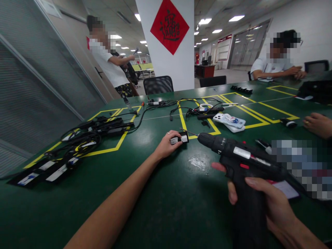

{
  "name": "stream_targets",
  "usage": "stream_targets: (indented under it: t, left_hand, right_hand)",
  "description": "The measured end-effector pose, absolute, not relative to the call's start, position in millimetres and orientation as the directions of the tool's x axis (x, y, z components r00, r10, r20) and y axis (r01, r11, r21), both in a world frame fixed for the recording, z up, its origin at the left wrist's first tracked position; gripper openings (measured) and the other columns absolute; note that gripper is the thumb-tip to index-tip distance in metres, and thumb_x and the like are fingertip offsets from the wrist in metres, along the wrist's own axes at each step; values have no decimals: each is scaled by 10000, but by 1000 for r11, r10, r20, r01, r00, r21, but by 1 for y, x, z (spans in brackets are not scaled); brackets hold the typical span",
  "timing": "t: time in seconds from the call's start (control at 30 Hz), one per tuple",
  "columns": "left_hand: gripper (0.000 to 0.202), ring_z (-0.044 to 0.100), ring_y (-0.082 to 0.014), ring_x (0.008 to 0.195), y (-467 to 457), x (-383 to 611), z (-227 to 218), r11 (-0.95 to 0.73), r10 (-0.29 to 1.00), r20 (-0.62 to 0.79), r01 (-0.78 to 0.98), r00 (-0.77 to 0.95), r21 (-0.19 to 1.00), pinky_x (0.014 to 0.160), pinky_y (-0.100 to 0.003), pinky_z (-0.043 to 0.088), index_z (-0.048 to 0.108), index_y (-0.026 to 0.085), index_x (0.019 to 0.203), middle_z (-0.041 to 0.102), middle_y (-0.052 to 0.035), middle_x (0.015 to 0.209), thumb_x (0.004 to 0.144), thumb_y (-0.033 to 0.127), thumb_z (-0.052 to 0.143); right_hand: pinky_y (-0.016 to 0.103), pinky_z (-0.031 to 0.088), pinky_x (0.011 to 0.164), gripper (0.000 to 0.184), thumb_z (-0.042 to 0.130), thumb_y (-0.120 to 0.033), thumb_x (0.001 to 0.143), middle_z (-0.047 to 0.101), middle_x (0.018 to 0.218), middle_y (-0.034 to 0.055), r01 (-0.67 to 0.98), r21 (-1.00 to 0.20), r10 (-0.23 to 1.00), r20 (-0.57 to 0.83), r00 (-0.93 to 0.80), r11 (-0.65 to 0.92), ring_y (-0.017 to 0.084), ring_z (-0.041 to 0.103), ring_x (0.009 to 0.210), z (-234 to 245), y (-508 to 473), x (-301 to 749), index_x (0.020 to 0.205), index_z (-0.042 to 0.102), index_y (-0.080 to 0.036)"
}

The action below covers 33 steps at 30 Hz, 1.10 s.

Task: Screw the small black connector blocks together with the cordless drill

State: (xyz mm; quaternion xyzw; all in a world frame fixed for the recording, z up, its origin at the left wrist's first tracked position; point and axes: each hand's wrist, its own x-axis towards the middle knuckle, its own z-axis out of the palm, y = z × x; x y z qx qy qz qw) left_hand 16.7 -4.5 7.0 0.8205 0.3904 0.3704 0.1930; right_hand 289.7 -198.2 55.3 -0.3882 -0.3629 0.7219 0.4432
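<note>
My left hand [168,144] is wrapped round a small black box-shaped part [185,137] with a white label, resting on the green table. A black cordless drill [233,152] fills the lower right, its grip held in my right hand [277,200]. My index finger stretches out near the trigger. From the chuck, a thin bit [189,132] points left and reaches over the top edge of the labelled part. I cannot tell whether the bit touches it.
Bundled black cables [95,131] and flat labelled parts [57,173] lie at left. Farther back are more cables [204,110] and phones [230,121]. Another person's hand [319,124] rests at the right edge. One person [109,65] stands at left; another [275,67] sits at far right.
</note>
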Motion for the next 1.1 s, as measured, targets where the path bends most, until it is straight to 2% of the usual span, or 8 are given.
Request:
stream_targets:
  t: [0.1,0.17,0.27,0.37,0.47,0.67,0.97,1.1]
  left_hand:
    - [205,515,-208,1034,-5,17,8,-625,780,457,494,427,605,964,-382,392,593,199,967,552,-67,1062,777,276,595]
    - [201,515,-210,1034,-6,17,8,-621,783,454,497,425,606,961,-388,393,597,199,963,552,-69,1065,776,274,594]
    - [214,517,-210,1032,-6,17,9,-619,785,449,497,427,609,955,-392,398,597,202,973,551,-69,1072,769,268,602]
    - [242,516,-212,1040,-6,15,9,-626,779,451,491,436,606,959,-395,395,596,202,988,552,-73,1076,756,267,620]
    - [264,512,-220,1044,-5,15,8,-632,774,459,487,437,603,958,-401,393,594,195,995,549,-81,1077,744,266,638]
    - [226,507,-211,1040,-4,15,6,-633,773,453,485,444,603,961,-397,391,588,195,990,536,-74,1078,773,256,609]
    - [186,507,-203,1045,-6,15,7,-597,801,438,494,408,632,977,-397,385,612,196,966,537,-75,1081,840,295,519]
    - [190,502,-205,1057,-5,16,6,-595,803,439,500,403,629,981,-399,381,614,191,964,536,-77,1084,844,296,512]
  right_hand:
    - [294,413,596,448,390,-344,859,578,607,32,-407,-872,944,-161,-287,-272,181,519,597,54,-192,288,1228,543,-141]
    - [304,401,631,395,417,-316,873,562,592,15,-367,-900,952,-137,-274,-235,174,506,601,55,-189,286,1200,551,-140]
    - [303,379,594,353,469,-367,875,556,581,0,-186,-964,960,-144,-242,-192,171,503,592,63,-184,282,1139,577,-158]
    - [276,358,550,285,530,-428,849,574,603,-10,99,-990,969,-122,-215,-102,152,513,589,73,-182,273,947,637,-182]
    - [282,380,604,257,515,-414,864,582,611,-29,239,-970,964,-106,-244,-46,154,545,634,79,-180,263,947,627,-198]
    - [299,364,648,254,483,-384,888,562,596,-46,235,-969,950,-142,-277,-76,154,537,643,74,-176,256,1021,592,-198]
    - [311,359,708,165,486,-363,891,579,618,-50,231,-972,959,-110,-261,-49,153,550,666,74,-181,261,903,576,-226]
    - [302,361,655,176,481,-366,890,570,607,-49,223,-972,956,-131,-262,-72,149,540,636,75,-183,263,921,575,-220]
